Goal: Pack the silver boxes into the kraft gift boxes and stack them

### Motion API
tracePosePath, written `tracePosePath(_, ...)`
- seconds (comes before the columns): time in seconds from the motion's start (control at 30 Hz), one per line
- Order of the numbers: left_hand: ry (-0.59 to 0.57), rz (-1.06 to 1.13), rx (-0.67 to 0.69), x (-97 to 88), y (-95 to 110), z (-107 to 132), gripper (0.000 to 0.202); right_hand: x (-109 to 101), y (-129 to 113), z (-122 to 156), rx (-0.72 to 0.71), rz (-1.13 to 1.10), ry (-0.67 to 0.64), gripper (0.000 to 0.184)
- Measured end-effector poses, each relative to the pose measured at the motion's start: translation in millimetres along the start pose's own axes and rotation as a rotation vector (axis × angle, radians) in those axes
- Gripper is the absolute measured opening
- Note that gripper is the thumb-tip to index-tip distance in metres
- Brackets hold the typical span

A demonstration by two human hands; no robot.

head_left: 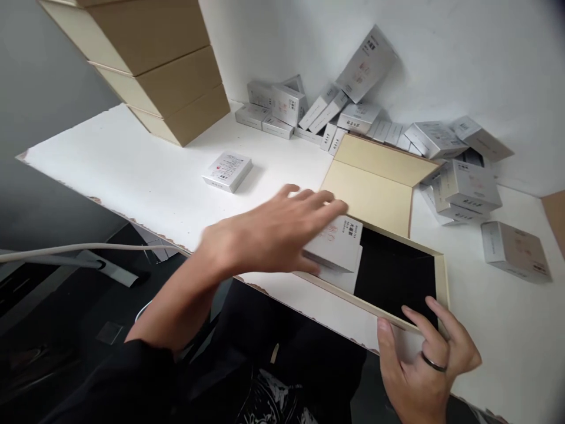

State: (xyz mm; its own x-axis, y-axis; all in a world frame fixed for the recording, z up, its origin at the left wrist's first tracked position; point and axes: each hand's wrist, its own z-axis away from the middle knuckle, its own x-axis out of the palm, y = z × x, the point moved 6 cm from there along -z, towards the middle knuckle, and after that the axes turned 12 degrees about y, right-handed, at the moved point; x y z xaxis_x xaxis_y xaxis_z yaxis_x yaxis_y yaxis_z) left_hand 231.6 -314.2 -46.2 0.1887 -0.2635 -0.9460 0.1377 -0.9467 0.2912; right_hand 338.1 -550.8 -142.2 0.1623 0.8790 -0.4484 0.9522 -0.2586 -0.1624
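Observation:
An open cream gift box (pixel 442 277) with a black-lined interior lies near the table's front edge, its lid (pixel 371 191) folded back. My left hand (pixel 265 232), slightly blurred, reaches over its left end. The thumb and index finger span a small white carton (pixel 338 241) with dark and pale red print, closed around its near and far sides. The carton sits slightly raised above another white surface in the box; its left part is hidden by the hand. My right hand (pixel 428 359), wearing a dark ring, grips the near right corner, thumb outside and fingertips over the rim.
One similar carton (pixel 228 171) lies alone at the left. Several more cartons (pixel 286 106) are heaped along the wall, and others (pixel 470 185) lie at the right. Stacked cream boxes (pixel 189 76) stand at the back left. A pale cable (pixel 88 253) runs beside the table (pixel 172 182).

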Motion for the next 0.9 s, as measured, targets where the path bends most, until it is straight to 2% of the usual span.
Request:
tracePosePath(0.1, 0.100, 0.113, -0.037, -5.8, -23.4, 27.9, 0.058, 1.4, -2.8, 1.8, 0.049, 0.017, -0.045, 0.032)
tracePosePath(0.2, 0.209, 0.196, -0.083, -2.7, -31.4, 31.8, 0.063, 0.6, -1.2, 3.8, 0.142, -0.046, -0.073, 0.039)
tracePosePath(0.27, 0.224, 0.254, -0.065, 8.6, -13.1, 18.4, 0.075, -3.3, 2.3, 3.0, 0.214, -0.164, -0.067, 0.047)
tracePosePath(0.37, 0.129, 0.296, 0.178, 31.8, 44.0, -7.9, 0.088, -15.2, 9.7, -2.0, 0.260, -0.251, -0.028, 0.052)
tracePosePath(0.43, 0.187, 0.284, 0.273, 36.1, 67.1, -17.3, 0.091, -24.4, 14.9, -5.6, 0.263, -0.236, 0.006, 0.053)
tracePosePath(0.47, 0.252, 0.291, 0.264, 34.2, 68.0, -18.4, 0.090, -28.8, 16.7, -7.0, 0.258, -0.233, 0.030, 0.054)
tracePosePath(0.53, 0.365, 0.304, 0.178, 29.1, 49.9, -13.2, 0.077, -34.1, 18.2, -8.0, 0.248, -0.241, 0.055, 0.054)
tracePosePath(0.6, 0.527, 0.231, 0.053, 21.1, 13.5, -0.2, 0.051, -33.3, 17.9, -6.7, 0.259, -0.252, 0.036, 0.052)
tracePosePath(0.67, 0.788, 0.072, -0.191, 9.2, -34.1, 20.7, 0.033, -28.6, 17.5, -3.6, 0.297, -0.247, -0.008, 0.048)
tracePosePath(0.7, 0.881, -0.013, -0.355, 5.5, -57.9, 32.6, 0.035, -25.7, 17.3, -1.8, 0.318, -0.234, -0.035, 0.044)
tracePosePath(0.73, 0.908, -0.080, -0.532, 4.8, -80.4, 43.4, 0.042, -23.4, 16.5, -0.4, 0.324, -0.212, -0.055, 0.040)
tracePosePath(0.77, 0.866, -0.122, -0.704, 6.9, -101.0, 52.0, 0.054, -21.6, 15.5, 0.8, 0.323, -0.186, -0.074, 0.036)
tracePosePath(0.83, 0.683, -0.138, -0.978, 14.3, -133.9, 63.6, 0.086, -19.1, 13.9, 2.7, 0.307, -0.139, -0.114, 0.031)
tracePosePath(0.9, 0.562, -0.113, -1.148, 17.2, -155.3, 70.7, 0.110, -18.7, 13.4, 4.1, 0.290, -0.115, -0.135, 0.031)
